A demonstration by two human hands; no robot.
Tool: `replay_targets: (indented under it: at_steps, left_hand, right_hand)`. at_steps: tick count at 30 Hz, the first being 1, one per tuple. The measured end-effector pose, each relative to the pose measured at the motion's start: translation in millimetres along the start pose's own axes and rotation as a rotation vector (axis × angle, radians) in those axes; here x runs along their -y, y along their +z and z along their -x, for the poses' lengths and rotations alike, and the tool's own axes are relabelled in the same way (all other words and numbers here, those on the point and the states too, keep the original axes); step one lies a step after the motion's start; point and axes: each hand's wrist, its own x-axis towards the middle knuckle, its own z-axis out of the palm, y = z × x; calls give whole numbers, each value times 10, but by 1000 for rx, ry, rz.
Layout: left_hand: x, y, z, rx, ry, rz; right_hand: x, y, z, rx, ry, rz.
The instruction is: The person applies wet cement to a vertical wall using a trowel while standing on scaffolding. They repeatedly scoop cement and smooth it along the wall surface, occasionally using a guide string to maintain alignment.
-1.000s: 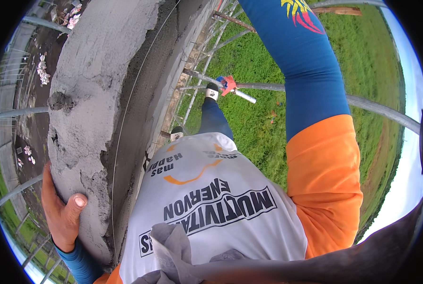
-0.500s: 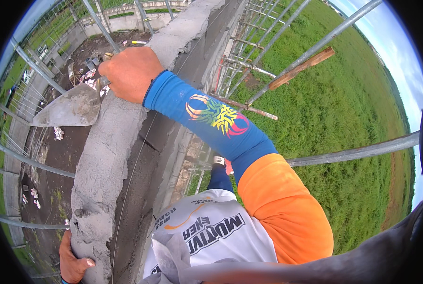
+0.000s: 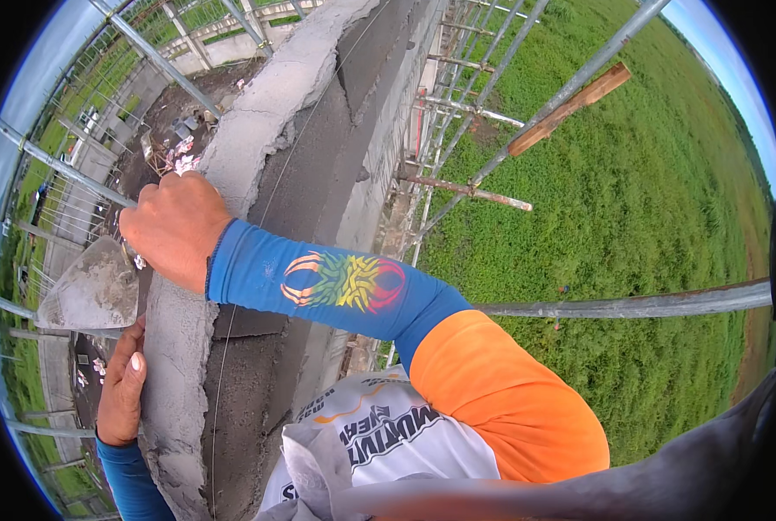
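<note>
A long rough concrete wall top (image 3: 171, 382) runs away from me, with a thin taut line (image 3: 275, 187) along its darker plastered right side. My right hand (image 3: 171, 224) reaches across it, closed on the handle of a trowel. The trowel's grey, spattered blade (image 3: 91, 286) hangs over the wall's left edge. Below it my left hand (image 3: 124, 389) grips that same edge, fingertips up near the blade and thumb towards me. The trowel handle is mostly hidden by my right fist.
Metal poles (image 3: 179, 69) curve along the left above a littered dirt yard and concrete structures far below. At right are scaffolding (image 3: 457, 104), a wooden board (image 3: 570, 108) on a pole, a horizontal pipe (image 3: 631, 304) and grassy ground (image 3: 622, 208) far below.
My right hand swung over the wall with the trowel, and has since come lower and nearer my left hand. My left hand now sits farther up the wall edge. The view has shifted.
</note>
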Motion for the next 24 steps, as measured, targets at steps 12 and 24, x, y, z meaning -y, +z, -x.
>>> replay_targets:
  at_steps: [12, 24]
  left_hand:
    - [-340, 152, -232, -29, 39, -211]
    - [-490, 258, -863, 62, 169, -248]
  right_hand:
    - [-1779, -600, 1287, -330, 875, -305]
    - [-2412, 33, 3834, -263, 1082, -155]
